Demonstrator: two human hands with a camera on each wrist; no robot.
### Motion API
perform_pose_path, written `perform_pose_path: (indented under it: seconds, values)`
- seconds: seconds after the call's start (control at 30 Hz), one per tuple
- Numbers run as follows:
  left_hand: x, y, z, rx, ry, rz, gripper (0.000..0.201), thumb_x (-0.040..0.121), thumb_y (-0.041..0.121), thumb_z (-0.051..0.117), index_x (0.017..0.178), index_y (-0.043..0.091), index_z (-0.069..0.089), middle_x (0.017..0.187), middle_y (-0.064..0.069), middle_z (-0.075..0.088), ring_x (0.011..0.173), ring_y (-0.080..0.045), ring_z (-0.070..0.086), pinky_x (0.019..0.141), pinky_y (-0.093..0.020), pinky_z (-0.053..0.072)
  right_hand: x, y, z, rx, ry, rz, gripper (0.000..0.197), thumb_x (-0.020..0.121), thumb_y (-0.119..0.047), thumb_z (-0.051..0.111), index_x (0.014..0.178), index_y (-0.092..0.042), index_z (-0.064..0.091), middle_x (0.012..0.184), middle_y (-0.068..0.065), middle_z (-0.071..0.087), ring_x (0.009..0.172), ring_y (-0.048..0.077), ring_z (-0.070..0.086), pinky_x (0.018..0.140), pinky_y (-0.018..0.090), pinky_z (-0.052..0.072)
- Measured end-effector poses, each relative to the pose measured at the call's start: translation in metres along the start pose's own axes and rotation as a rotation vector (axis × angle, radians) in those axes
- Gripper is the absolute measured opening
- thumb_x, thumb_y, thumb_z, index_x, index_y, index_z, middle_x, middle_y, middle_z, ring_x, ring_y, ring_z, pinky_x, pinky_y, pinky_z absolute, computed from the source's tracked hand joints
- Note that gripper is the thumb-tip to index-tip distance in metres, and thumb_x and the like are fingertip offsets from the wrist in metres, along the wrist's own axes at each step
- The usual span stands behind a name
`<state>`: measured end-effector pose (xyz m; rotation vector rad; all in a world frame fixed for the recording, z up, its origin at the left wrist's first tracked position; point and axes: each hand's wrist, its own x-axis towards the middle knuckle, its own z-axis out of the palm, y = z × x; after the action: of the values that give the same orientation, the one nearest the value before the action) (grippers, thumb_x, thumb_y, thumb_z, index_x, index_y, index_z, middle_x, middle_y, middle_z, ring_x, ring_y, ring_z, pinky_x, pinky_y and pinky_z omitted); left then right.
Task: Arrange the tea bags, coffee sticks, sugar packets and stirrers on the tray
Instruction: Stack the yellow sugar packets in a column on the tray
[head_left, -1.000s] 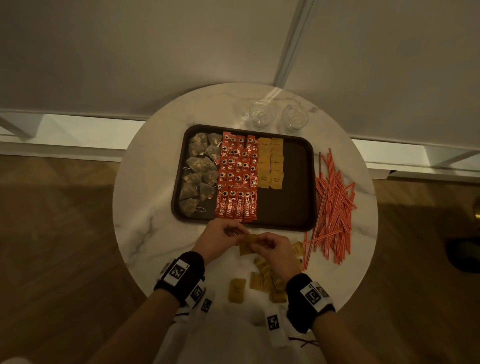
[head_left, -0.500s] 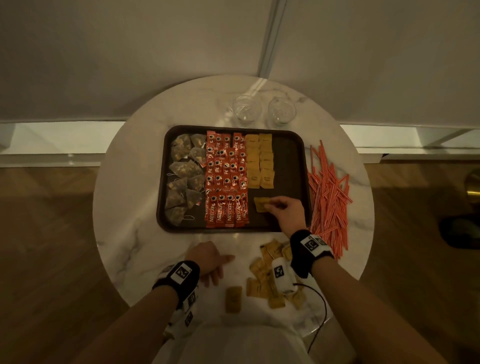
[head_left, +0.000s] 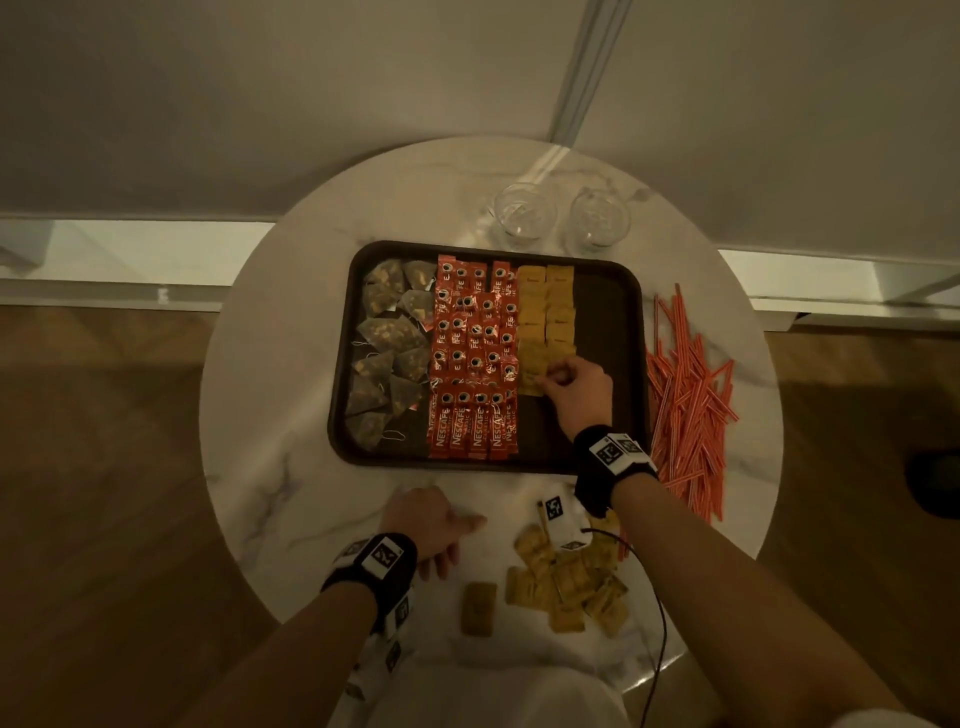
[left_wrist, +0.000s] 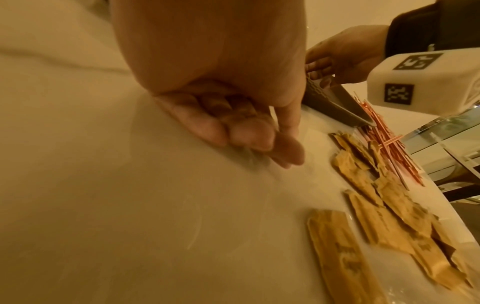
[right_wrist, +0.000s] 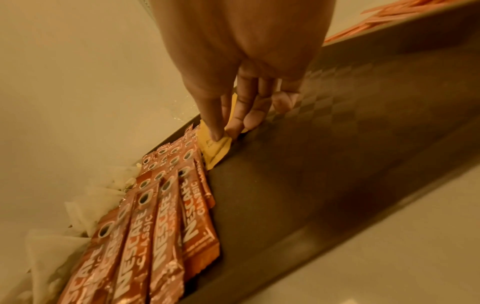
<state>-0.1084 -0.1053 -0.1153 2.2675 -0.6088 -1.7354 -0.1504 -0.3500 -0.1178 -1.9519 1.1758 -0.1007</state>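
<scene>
Thumb and fingers (right_wrist: 217, 131) of the right hand (head_left: 574, 389) pinch a sugar packet (right_wrist: 214, 149), lowering it beside the coffee sticks (head_left: 472, 364) to extend the 2 yellow columns on the tray (head_left: 608, 291). The left hand (head_left: 421, 525) (loosely curled, holding nothing) rests on the table (head_left: 291, 467).

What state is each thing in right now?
Dark rectangular plastic tray: right part bare.
Pyramid tea bags: on tray, left.
Red coffee sticks: on tray, middle.
Yellow sugar packet: pinched, touching tray.
Loose yellow sugar packets: heaped on table.
Orange striped stirrers: on table.
Right hand: pinching packet.
Left hand: idle on table.
</scene>
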Motion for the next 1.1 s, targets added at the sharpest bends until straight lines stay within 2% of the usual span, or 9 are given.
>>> perform_pose_path:
  seconds: [0.13, 0.27, 0.47, 0.57, 0.77, 0.87, 0.93, 1.0, 1.1]
  values:
    - [0.003, -0.003, 0.002, -0.003, 0.007, 0.007, 0.061, 0.090, 0.065, 0.052, 0.067, 0.013, 0.071, 0.057, 0.002, 0.070, 0.043, -0.008, 0.061, 0.047, -0.015, 0.044, 0.002, -0.002, -0.001, -0.054, 0.000, -0.023, 0.017, 0.082, -0.023, 0.078, 0.087, -0.026, 0.062, 0.082, -0.004, 0.066, 0.077, 0.014, 0.064, 0.076, 0.040, 0.058]
    - [0.006, -0.004, 0.003, 0.016, 0.031, 0.016, 0.061, 0.091, 0.065, 0.051, 0.065, 0.013, 0.070, 0.053, 0.003, 0.068, 0.040, -0.007, 0.059, 0.043, -0.013, 0.041, 0.003, -0.003, -0.002, -0.084, 0.014, -0.041, 0.017, 0.083, -0.025, 0.077, 0.092, -0.024, 0.062, 0.081, -0.004, 0.063, 0.075, 0.013, 0.062, 0.074, 0.039, 0.058]
    - [0.006, -0.002, 0.001, 0.034, 0.025, 0.014, 0.063, 0.092, 0.065, 0.050, 0.067, 0.011, 0.072, 0.053, 0.003, 0.068, 0.039, -0.007, 0.058, 0.050, -0.018, 0.044, 0.005, -0.012, -0.005, -0.205, 0.015, -0.050, 0.018, 0.085, -0.029, 0.074, 0.088, -0.019, 0.060, 0.076, -0.008, 0.056, 0.076, 0.015, 0.059, 0.071, 0.038, 0.054]
    - [0.003, 0.000, -0.001, 0.041, 0.014, 0.033, 0.063, 0.092, 0.064, 0.050, 0.066, 0.010, 0.072, 0.055, 0.002, 0.069, 0.040, -0.008, 0.059, 0.052, -0.020, 0.047, -0.002, -0.014, -0.009, -0.160, 0.021, -0.058, 0.018, 0.085, -0.028, 0.074, 0.088, -0.017, 0.061, 0.076, -0.008, 0.056, 0.073, 0.013, 0.058, 0.068, 0.034, 0.051]
    - [-0.003, 0.000, -0.001, 0.047, 0.018, 0.048, 0.062, 0.093, 0.063, 0.050, 0.068, 0.011, 0.074, 0.058, 0.002, 0.071, 0.043, -0.010, 0.061, 0.061, -0.026, 0.057, -0.060, -0.009, -0.014, 0.056, -0.036, -0.080, 0.012, 0.090, -0.023, 0.069, 0.085, -0.014, 0.062, 0.075, -0.001, 0.060, 0.064, 0.006, 0.051, 0.061, 0.020, 0.043]
    - [-0.006, -0.006, 0.001, -0.018, -0.008, 0.067, 0.049, 0.095, 0.050, 0.057, 0.073, 0.010, 0.073, 0.063, -0.001, 0.073, 0.050, -0.015, 0.065, 0.065, -0.029, 0.057, -0.107, -0.001, -0.017, 0.073, -0.160, -0.079, 0.012, 0.093, -0.024, 0.066, 0.086, -0.015, 0.065, 0.078, -0.001, 0.062, 0.069, 0.007, 0.054, 0.064, 0.018, 0.045]
    - [-0.013, -0.010, 0.006, 0.044, 0.023, 0.161, 0.034, 0.093, 0.042, 0.062, 0.081, 0.013, 0.074, 0.071, -0.001, 0.074, 0.064, -0.018, 0.069, 0.068, -0.030, 0.058, -0.136, 0.011, -0.019, 0.026, -0.281, -0.054, 0.013, 0.094, -0.027, 0.064, 0.088, -0.016, 0.067, 0.079, -0.004, 0.063, 0.072, 0.006, 0.056, 0.066, 0.017, 0.044]
    - [-0.023, -0.014, 0.014, 0.285, 0.095, 0.318, 0.023, 0.091, 0.042, 0.065, 0.097, 0.021, 0.074, 0.090, 0.004, 0.072, 0.081, -0.013, 0.065, 0.077, -0.029, 0.054, -0.160, 0.028, -0.018, -0.038, -0.386, -0.068, 0.015, 0.095, -0.030, 0.062, 0.087, -0.019, 0.069, 0.080, -0.005, 0.066, 0.076, 0.008, 0.060, 0.069, 0.020, 0.045]
    - [-0.034, -0.018, 0.034, 0.498, 0.165, 0.511, 0.032, 0.090, 0.045, 0.064, 0.116, 0.028, 0.064, 0.110, 0.007, 0.061, 0.091, -0.010, 0.056, 0.078, -0.028, 0.047, -0.187, 0.050, -0.014, -0.096, -0.479, -0.070, 0.018, 0.096, -0.030, 0.060, 0.079, -0.030, 0.064, 0.077, -0.006, 0.064, 0.071, 0.008, 0.058, 0.068, 0.022, 0.045]
